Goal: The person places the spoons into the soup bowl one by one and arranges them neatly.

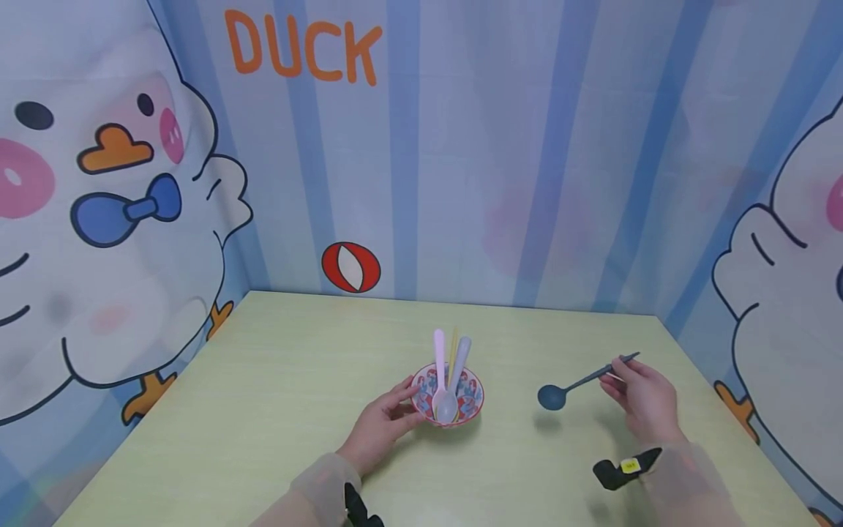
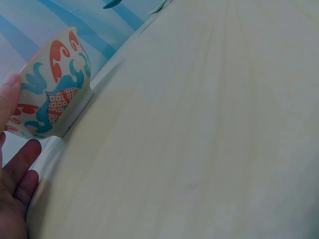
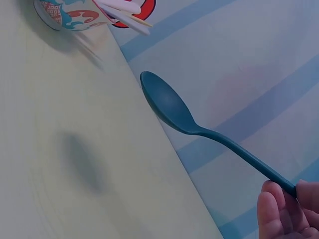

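A small bowl point(image 1: 470, 410) with a red and blue pattern stands left of the dark teal spoon. My left hand point(image 1: 382, 424) holds it at its left side, fingers and thumb curved against the wall; the left wrist view shows a fingertip on the bowl's outside point(image 2: 55, 94). Inside the bowl lean a pink spoon point(image 1: 439, 359), a pale lavender spoon point(image 1: 461, 362) and thin yellow sticks point(image 1: 453, 344). My right hand point(image 1: 645, 399) pinches the handle end of the dark teal spoon point(image 3: 169, 104). That spoon hangs above the table, its scoop pointing toward the bowl.
The pale yellow table point(image 1: 276, 366) ends at a cloth backdrop point(image 1: 461, 146) with blue stripes and printed ducks. Below the raised spoon, its shadow falls on the tabletop. Black straps with mounts point(image 1: 619, 472) sit at both wrists.
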Available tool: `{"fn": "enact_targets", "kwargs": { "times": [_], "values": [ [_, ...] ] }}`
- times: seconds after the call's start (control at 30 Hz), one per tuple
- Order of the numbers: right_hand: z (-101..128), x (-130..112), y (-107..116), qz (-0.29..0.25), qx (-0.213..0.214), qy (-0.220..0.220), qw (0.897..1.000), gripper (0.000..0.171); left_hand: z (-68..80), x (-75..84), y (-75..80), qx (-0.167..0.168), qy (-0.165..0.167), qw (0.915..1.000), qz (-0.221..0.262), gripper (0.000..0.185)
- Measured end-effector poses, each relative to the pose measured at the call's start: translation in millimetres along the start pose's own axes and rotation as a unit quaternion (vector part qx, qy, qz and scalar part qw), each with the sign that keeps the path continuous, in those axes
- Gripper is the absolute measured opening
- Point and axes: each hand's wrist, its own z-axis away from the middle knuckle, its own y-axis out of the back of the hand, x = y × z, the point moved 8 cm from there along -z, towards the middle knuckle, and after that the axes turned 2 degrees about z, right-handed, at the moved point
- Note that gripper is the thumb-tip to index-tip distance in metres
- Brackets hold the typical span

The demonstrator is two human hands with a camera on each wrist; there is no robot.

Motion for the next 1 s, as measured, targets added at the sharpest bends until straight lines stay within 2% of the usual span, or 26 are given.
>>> {"fn": "enact_targets", "kwargs": {
  "times": [0.27, 1.0],
  "values": [
    [4, -15, -35, 0.012, -0.057, 0.003, 0.998, 0.052, -0.3, -1.4, 0.5, 0.001, -0.001, 1.0, -0.008, 0.052],
    [4, -19, -95, 0.062, -0.103, 0.016, 0.993, 0.042, -1.7, -3.5, 1.1, 0.001, -0.001, 0.9999, -0.01, 0.051]
  ]
}}
